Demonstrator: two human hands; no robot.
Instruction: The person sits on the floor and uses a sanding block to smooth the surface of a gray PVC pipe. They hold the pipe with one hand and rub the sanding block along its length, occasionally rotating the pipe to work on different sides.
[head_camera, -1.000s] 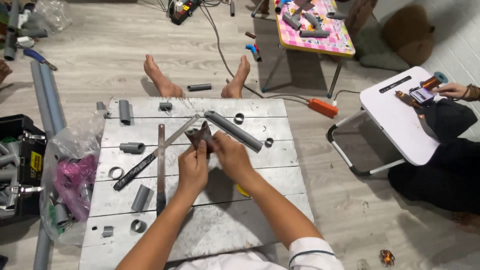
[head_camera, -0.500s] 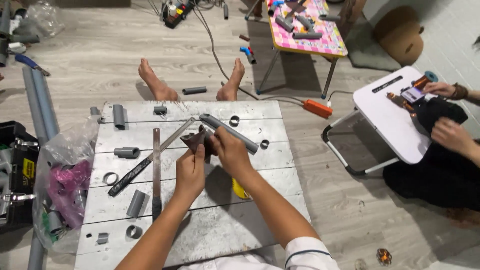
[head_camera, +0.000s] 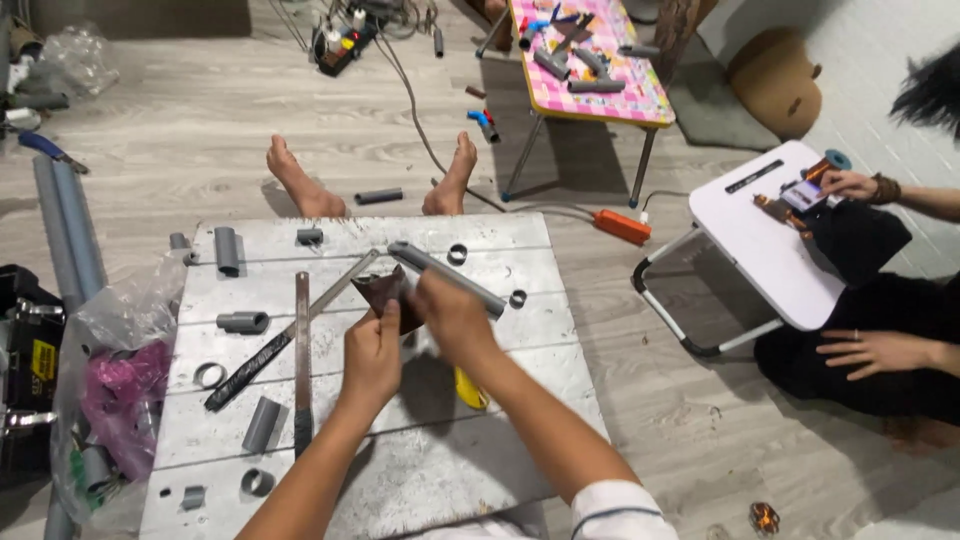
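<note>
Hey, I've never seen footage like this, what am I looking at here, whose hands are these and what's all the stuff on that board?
This single picture comes from a camera worn on a person's head, looking down, so the two arms reaching in from the bottom are that person's own. The left hand and the right hand together hold a small dark brown piece over a pale wooden board on the floor. Their bare feet show beyond it. On the board lie a long grey pipe, short pipe pieces, rings and a flat metal file. A plastic bag sits to the left. At right, another person works at a small white table.
</note>
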